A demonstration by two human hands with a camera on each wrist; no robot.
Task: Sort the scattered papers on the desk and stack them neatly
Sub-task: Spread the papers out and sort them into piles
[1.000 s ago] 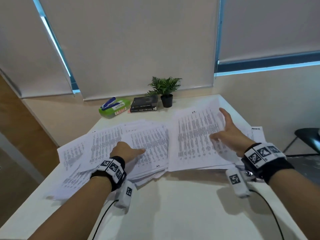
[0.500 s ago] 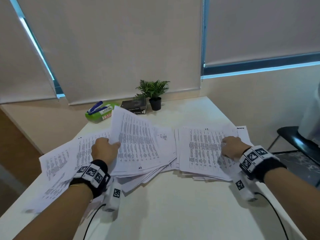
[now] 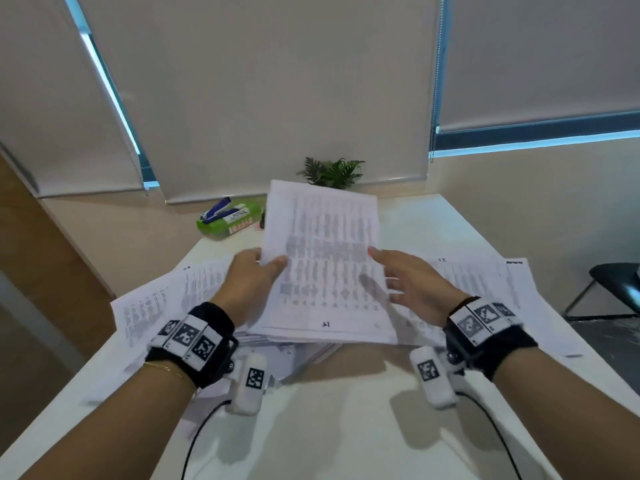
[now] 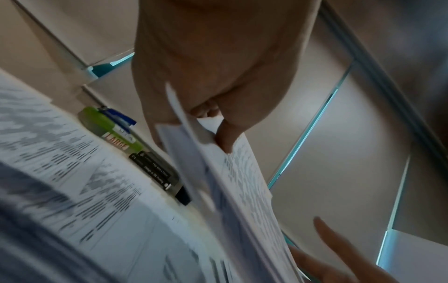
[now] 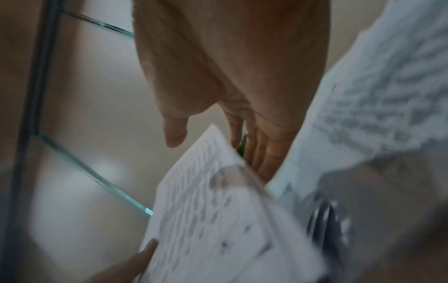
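Note:
Printed sheets lie scattered over the white desk, in a spread at the left and a pile at the right. Above the middle, a bundle of sheets is raised and tilted up towards me. My left hand pinches its left edge, thumb on the front and fingers behind, as the left wrist view shows on the same left hand. My right hand reaches the bundle's right edge with straight fingers behind the paper and the thumb apart from it.
A green box with a blue stapler on it and a small plant stand at the desk's back edge. Dark books lie beside the box. A black chair stands off the desk's right side.
My left hand has lifted a bundle off the left spread and brought it to the middle, tilted up. My right hand has left the right pile and come to the bundle's right edge.

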